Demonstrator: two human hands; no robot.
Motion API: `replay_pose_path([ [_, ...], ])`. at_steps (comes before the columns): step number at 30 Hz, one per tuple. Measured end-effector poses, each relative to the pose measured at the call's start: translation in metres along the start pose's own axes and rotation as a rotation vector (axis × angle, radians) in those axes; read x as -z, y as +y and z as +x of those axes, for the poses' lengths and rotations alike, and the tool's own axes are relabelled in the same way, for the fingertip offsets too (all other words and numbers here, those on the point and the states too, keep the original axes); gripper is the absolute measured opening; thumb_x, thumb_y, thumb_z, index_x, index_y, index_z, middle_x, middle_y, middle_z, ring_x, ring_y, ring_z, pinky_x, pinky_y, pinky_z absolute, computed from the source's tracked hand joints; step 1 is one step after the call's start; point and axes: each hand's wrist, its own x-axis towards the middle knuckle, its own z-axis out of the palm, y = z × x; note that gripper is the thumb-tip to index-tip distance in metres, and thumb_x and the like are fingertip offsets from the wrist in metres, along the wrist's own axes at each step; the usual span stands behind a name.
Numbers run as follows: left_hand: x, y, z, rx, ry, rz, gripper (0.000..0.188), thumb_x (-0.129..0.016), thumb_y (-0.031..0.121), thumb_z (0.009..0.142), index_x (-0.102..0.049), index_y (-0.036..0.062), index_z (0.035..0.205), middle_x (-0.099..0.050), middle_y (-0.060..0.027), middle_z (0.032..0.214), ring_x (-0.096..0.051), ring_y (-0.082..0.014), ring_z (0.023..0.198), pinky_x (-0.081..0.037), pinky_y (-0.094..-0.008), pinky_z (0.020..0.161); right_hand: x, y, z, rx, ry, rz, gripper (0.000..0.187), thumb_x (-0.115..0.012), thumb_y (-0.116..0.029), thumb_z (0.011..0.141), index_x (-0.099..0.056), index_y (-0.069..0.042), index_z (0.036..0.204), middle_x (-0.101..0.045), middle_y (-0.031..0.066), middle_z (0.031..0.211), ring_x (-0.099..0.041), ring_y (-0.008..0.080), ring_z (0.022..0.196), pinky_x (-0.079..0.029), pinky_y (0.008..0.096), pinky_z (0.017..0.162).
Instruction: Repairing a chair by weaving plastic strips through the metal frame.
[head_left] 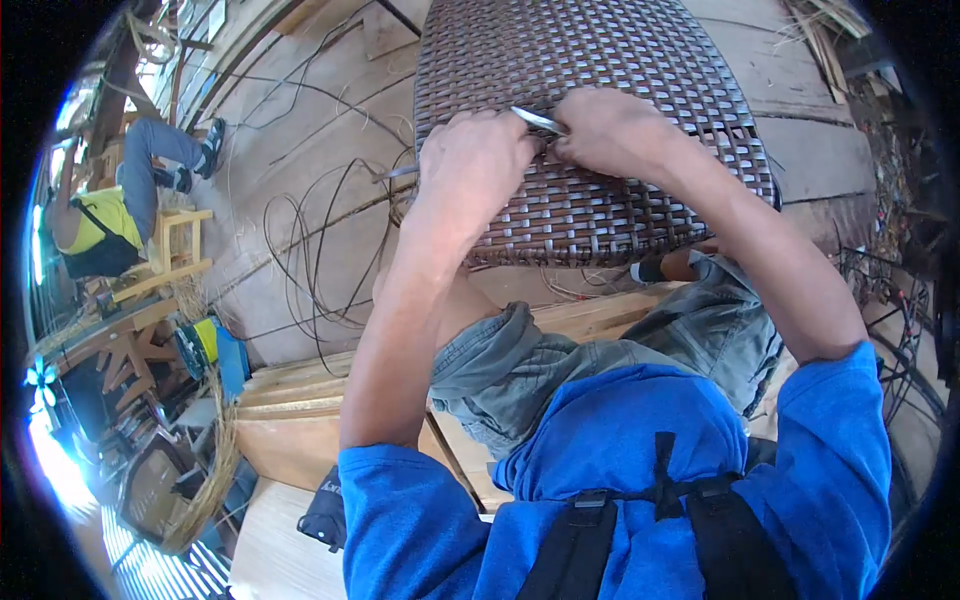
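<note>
A dark brown woven wicker panel [580, 60] made of flat strands stands in front of me, its near end close to my knees. My right hand [615, 130] rests over the weave, fingers closed on a shiny, narrow metal tool [538, 121] that points up and left toward my other hand. Just left of it, my left hand [478, 155] is closed against the panel with its fingertips at the weave; what they pinch is hidden. A flat strand [396, 174] sticks out beyond the panel's left edge beside my left hand.
Loose dark strands [320, 260] lie coiled on the floor left of the panel. Farther left, another person [100, 230] in a yellow top sits by a wooden stool [180, 245]. Wooden boards [290, 395] lie under and beside my legs. Scraps [900, 200] are piled at the right.
</note>
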Motion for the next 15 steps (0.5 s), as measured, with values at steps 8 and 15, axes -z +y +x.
replay_pose_path([
  [8,0.05,-0.003,0.018,0.087,-0.024,-0.651,0.044,-0.038,0.038,0.092,-0.059,-0.0001,0.101,-0.064,-0.0125,0.095,-0.059,-0.0232,0.088,-0.044,-0.0341,0.082,0.068,0.093,-0.078,0.215,-0.021,0.157,0.022,-0.057,-0.018,0.076,-0.06,0.003,0.076,-0.054,0.01,0.06,-0.054,0.0188,0.056,-0.043,0.0326,0.053],
  [15,0.026,0.079,0.033,-0.06,-0.239,-0.702,0.035,-0.054,0.036,0.086,-0.064,0.0029,0.083,-0.059,-0.0035,0.07,-0.051,-0.0099,0.065,-0.041,-0.0251,0.062,0.094,0.098,-0.119,-0.041,0.038,0.499,0.034,-0.063,-0.031,0.077,-0.057,0.002,0.078,-0.05,0.0034,0.058,-0.048,0.0108,0.053,-0.038,0.0287,0.049],
])
